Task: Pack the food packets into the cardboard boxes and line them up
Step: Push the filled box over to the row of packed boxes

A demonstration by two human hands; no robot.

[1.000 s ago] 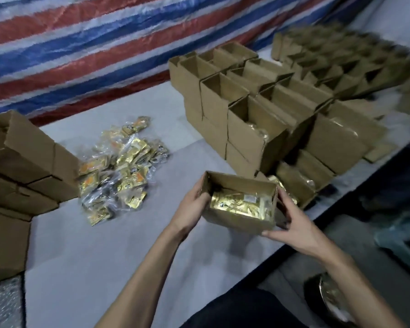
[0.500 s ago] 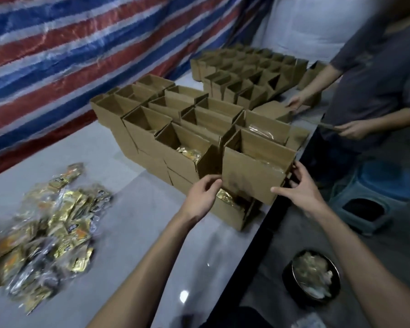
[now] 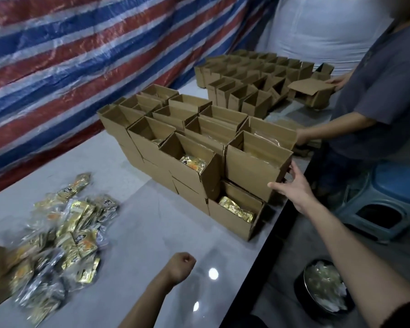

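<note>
A low cardboard box (image 3: 232, 222) with a gold food packet (image 3: 236, 209) inside stands at the near end of the stacked, open boxes. On top of it sits an upper box (image 3: 251, 169); my right hand (image 3: 291, 185) grips its near right corner, thumb on the front and fingers on the side. My left hand (image 3: 182, 266) hovers over the table in front of the boxes, fingers curled, holding nothing. A loose pile of gold and clear food packets (image 3: 59, 235) lies at the left. Another packet (image 3: 193, 162) shows in a neighbouring box.
The grey table (image 3: 152, 233) has its edge running on the right. A second group of open boxes (image 3: 251, 79) stands further back, where another person (image 3: 376, 91) handles a box. A blue stool (image 3: 388, 204) and a bowl (image 3: 324, 287) sit on the floor. A striped tarp hangs behind.
The box with the packet went from my hands to the near end of the stack, under the upper box. My left hand let go and drew back; the view swung right.
</note>
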